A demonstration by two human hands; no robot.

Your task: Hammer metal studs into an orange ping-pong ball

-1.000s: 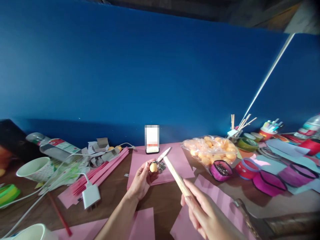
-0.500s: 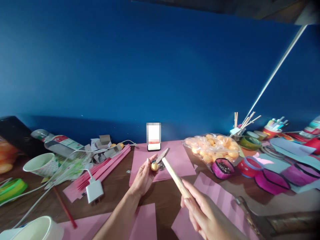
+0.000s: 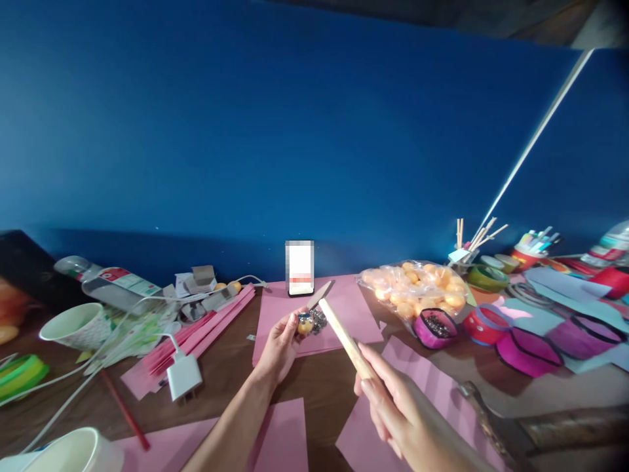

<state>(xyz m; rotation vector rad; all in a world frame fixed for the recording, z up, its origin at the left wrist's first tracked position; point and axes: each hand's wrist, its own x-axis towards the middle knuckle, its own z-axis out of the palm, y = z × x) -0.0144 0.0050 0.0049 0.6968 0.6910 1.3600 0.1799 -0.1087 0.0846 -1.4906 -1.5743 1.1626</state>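
Between the thumb and fingers of my left hand [image 3: 282, 341] is a small yellow ball [image 3: 305, 324] with a dark, shiny patch on top. My right hand [image 3: 388, 400] is wrapped round a pale wooden stick [image 3: 346, 337], whose far end points up and left, close to the ball. A heap of small dark metal pieces [image 3: 319, 320] lies beside the ball on a pink sheet [image 3: 339, 292]. Behind it rests a pointed blade [image 3: 320, 294]. An upright phone [image 3: 301, 269] stands at the sheet's back edge.
At right are a bag of orange balls [image 3: 417, 288], a magenta container of small dark pieces [image 3: 436, 328], other containers and a hammer [image 3: 484, 419]. At left lie a white charger [image 3: 184, 375], cables, paper strips, a plastic bottle [image 3: 120, 282] and cups.
The ball in my left hand has turned, showing more of its dark patch, and more of the metal heap is visible. The stick's tip is slightly higher. The view has shifted slightly.
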